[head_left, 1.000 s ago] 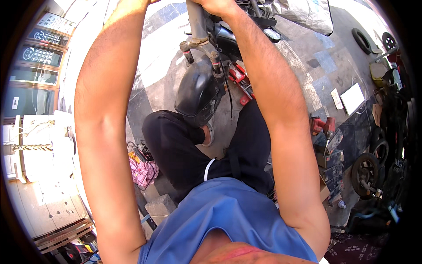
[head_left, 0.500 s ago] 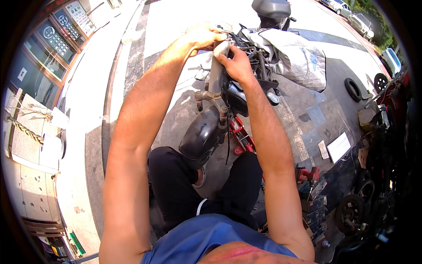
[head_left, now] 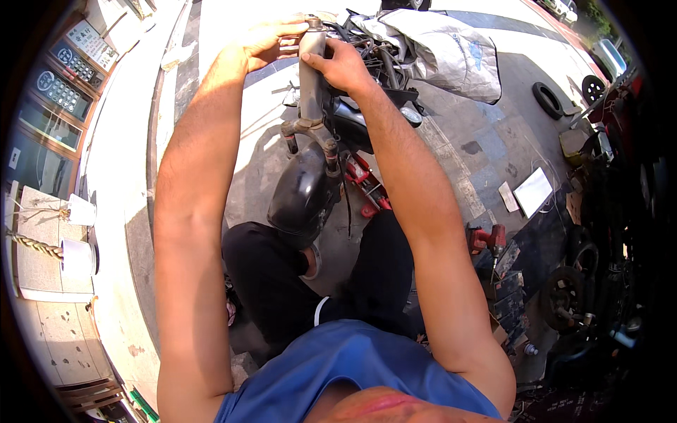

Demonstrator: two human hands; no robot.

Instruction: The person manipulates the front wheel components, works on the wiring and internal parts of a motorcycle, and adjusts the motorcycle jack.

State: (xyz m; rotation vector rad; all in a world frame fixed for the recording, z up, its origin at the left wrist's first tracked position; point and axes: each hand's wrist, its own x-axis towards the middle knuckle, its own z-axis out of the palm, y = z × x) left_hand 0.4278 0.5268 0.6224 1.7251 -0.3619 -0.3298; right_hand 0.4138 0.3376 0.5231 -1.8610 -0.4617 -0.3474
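Observation:
A stripped motor scooter stands in front of me, its grey steering head tube [head_left: 311, 99] rising between my arms. My right hand [head_left: 344, 68] grips the tube's upper part, thumb across the near face and fingers curled round the right side. To the left of the tube's top is my left hand [head_left: 262, 44], open, its fingers stretched toward the metal nut or bearing part [head_left: 314, 23] at the tube's top end. Whether those fingertips touch it I cannot tell. Below the tube are the fork clamp [head_left: 310, 129] and the black front fender [head_left: 300, 194], which sits close to my knees.
A red floor jack [head_left: 367, 185] lies under the scooter. Exposed wiring and a white-grey cover [head_left: 448, 53] are beyond my right hand. To the right are a red power drill [head_left: 488, 241], white paper [head_left: 533, 192], a loose tyre [head_left: 547, 100] and toolboxes [head_left: 506, 296].
My view has shifted, so the scooter appears farther up and left. My left hand's fingers have opened and drawn leftward from the tube top; my right hand stays at the tube.

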